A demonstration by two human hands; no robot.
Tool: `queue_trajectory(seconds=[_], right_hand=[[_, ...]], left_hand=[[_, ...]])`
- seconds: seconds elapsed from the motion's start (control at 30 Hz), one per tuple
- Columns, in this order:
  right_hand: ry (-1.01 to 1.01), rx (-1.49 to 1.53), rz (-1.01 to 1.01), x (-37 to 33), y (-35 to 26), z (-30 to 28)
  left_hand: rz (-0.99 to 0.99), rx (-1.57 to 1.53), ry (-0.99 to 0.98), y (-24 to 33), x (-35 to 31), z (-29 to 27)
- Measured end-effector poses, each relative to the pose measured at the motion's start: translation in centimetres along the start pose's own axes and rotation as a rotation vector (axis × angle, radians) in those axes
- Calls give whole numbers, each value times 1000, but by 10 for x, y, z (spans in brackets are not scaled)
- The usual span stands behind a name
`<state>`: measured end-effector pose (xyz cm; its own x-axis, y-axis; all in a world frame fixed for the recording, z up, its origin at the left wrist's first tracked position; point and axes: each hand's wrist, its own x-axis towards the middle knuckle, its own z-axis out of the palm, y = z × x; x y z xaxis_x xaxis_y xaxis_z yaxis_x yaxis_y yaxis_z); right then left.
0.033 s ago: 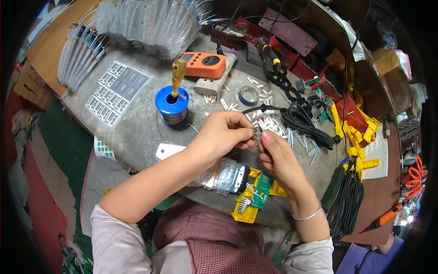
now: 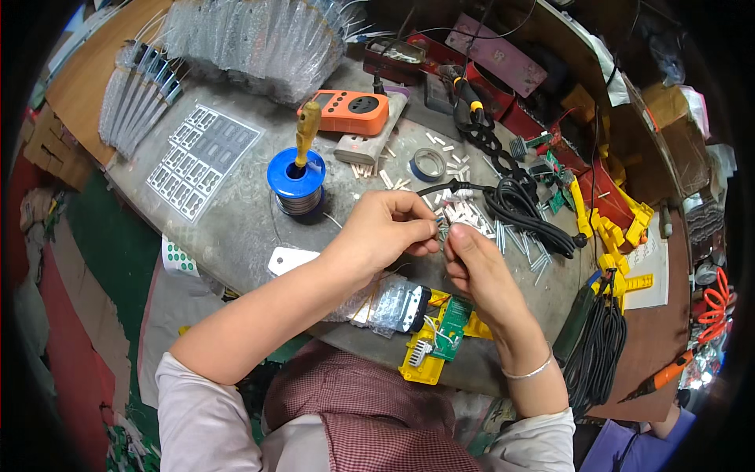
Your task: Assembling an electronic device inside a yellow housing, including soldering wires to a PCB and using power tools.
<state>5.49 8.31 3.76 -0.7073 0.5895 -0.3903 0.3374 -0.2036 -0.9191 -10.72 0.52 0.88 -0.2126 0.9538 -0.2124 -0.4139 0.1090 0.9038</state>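
Observation:
My left hand (image 2: 391, 232) is closed in a pinch, thumb against fingertips, over the middle of the bench. Facing it, my right hand (image 2: 481, 263) is pinched too, thumb on its curled forefinger. A tiny bluish tip shows between the two; whatever they hold is too small to name. A black power cord (image 2: 528, 216) lies coiled just beyond my right hand, one end running behind my left fingers. White sleeve pieces (image 2: 464, 212) and small screws are heaped under the fingertips. Below my hands, a green circuit board (image 2: 454, 326) rests on a yellow plastic housing (image 2: 425, 370), beside a plastic-wrapped part (image 2: 385, 303).
A blue solder spool (image 2: 297, 177) holds a yellow-handled tool (image 2: 307, 130). Behind it lies an orange meter (image 2: 346, 112). A tape roll (image 2: 428, 164), bubble-wrapped parts (image 2: 244, 47) and a printed sheet (image 2: 204, 161) are around. Yellow housings (image 2: 617, 228) and black cords (image 2: 598, 354) crowd the right.

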Motion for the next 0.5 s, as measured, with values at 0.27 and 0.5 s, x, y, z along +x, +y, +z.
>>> queue_trajectory(seconds=[0.27, 0.5], right_hand=[[144, 12, -75, -9, 5, -44], [618, -934, -221, -61, 73, -131]], left_hand=[[1, 72, 49, 1, -6, -2], [353, 547, -146, 11, -35, -6]])
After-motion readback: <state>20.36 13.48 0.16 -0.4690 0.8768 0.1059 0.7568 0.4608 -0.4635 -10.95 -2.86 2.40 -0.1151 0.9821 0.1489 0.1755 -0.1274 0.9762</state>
